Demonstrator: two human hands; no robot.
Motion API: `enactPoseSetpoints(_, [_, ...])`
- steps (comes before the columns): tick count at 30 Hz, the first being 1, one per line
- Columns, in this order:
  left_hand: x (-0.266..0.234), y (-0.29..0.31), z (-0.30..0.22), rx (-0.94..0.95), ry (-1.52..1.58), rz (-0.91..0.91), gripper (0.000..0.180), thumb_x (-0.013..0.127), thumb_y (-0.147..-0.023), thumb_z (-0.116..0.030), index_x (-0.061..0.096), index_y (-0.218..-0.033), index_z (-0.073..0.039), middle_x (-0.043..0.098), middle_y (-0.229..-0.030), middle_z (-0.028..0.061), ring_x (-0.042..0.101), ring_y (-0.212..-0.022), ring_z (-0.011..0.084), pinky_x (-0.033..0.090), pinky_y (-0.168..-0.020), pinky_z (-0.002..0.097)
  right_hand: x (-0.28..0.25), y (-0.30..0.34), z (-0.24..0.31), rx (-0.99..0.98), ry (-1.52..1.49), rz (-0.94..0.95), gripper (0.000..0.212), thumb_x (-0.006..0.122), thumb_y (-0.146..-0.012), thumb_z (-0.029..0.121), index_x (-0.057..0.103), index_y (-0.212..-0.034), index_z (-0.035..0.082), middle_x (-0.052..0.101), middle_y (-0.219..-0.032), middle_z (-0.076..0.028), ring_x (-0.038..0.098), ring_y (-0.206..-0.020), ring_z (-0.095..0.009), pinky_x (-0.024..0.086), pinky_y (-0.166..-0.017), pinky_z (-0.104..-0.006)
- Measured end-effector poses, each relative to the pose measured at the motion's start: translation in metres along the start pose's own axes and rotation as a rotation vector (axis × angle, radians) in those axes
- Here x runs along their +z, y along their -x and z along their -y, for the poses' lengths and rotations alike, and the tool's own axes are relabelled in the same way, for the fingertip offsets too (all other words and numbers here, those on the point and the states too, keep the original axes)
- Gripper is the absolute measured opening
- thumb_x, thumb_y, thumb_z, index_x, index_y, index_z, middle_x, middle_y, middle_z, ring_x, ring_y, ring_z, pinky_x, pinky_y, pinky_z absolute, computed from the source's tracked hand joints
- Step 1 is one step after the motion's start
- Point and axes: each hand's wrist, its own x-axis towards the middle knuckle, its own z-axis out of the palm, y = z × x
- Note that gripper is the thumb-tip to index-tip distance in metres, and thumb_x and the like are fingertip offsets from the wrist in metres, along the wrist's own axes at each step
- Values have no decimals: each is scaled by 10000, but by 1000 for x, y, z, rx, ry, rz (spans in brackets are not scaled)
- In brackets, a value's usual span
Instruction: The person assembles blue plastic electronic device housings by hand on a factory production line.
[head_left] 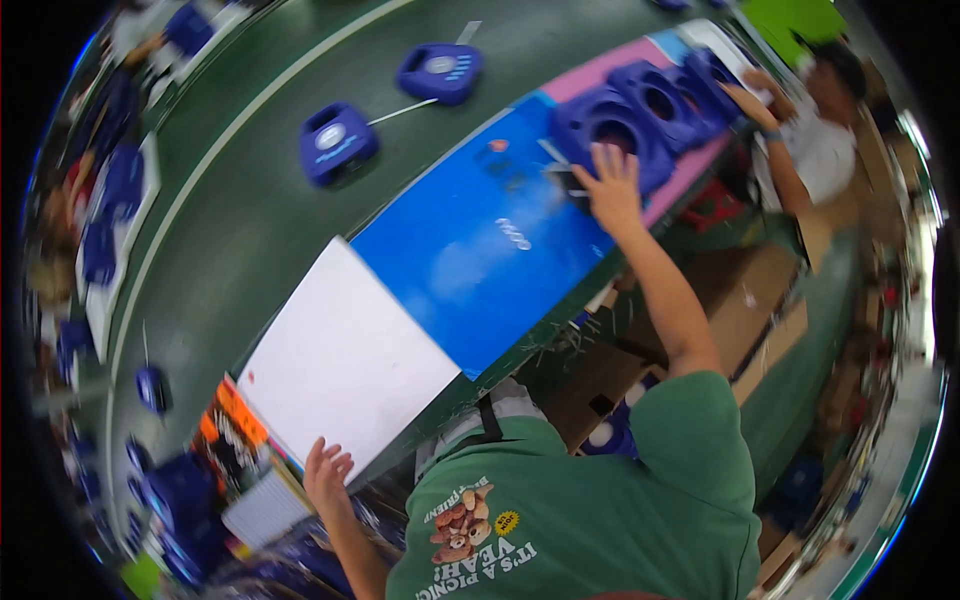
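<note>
My right hand (614, 195) is stretched out to the far right with its fingers spread. Its fingertips overlap the near edge of a blue-purple plastic housing (655, 165) with a large round opening; whether they press on it I cannot tell. Beside the thumb lies a small dark object (572, 183), too blurred to name. More housings of the same colour (665, 95) stand close behind in a row. My left hand (327, 472) is open by the near edge of a white board (345, 350) and holds nothing.
A blue printed sheet (480, 255) and a pink one (610, 68) cover the bench. Across from me, a person (815, 140) reaches toward the housings. Two blue cases (338, 143) sit on the green floor. Open cardboard boxes (740, 300) stand at my right, and blue parts (185, 510) are piled at lower left.
</note>
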Motion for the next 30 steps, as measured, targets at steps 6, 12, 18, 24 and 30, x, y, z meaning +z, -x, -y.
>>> enactPoseSetpoints(6, [-16, 42, -34, 109, -133, -106, 504, 624, -823, -144, 515, -1292, 5, 633, -1046, 83, 610, -919, 140, 493, -783, 264, 25, 0, 0, -119, -115, -139, 465, 585, -870, 321, 540, -1319, 210, 376, -1430, -181, 354, -1292, -362, 322, -1052, -477])
enactPoseSetpoints(12, [-43, 192, -110, 568, -451, -370, 589, 718, -756, -191, 518, -1277, -3, 620, -1036, 126, 625, -872, 198, 499, -796, 332, -9, -91, 183, -72, 220, 160, 785, 662, -848, 371, 242, -1491, 208, 244, -1474, -277, 282, -1365, -394, 350, -1042, -494])
enactPoseSetpoints(18, [-91, 391, -134, 712, -938, -1216, 473, 731, -714, -161, 622, -1151, -18, 658, -912, 109, 637, -809, 188, 508, -795, 309, -173, -177, 428, -658, -722, -524, 644, 597, -904, 328, 335, -1447, 103, 234, -1469, -308, 271, -1353, -436, 246, -1109, -469])
enactPoseSetpoints(24, [-270, 568, -80, 70, -996, -1851, 416, 683, -780, -192, 626, -1153, -16, 660, -866, 107, 629, -769, 192, 507, -747, 305, -499, -42, 619, -1227, -1499, -567, 566, 633, -886, 160, 414, -1400, 75, 325, -1478, -171, 355, -1342, -320, 341, -1064, -446])
enactPoseSetpoints(30, [-415, 694, 16, -137, -1008, -1880, 447, 699, -770, -253, 633, -1122, 14, 676, -949, 181, 645, -840, 252, 505, -800, 350, -755, 159, 720, -1786, -1603, -931, 464, 635, -861, 130, 530, -1310, 74, 567, -1289, -132, 552, -1175, -279, 434, -984, -396])
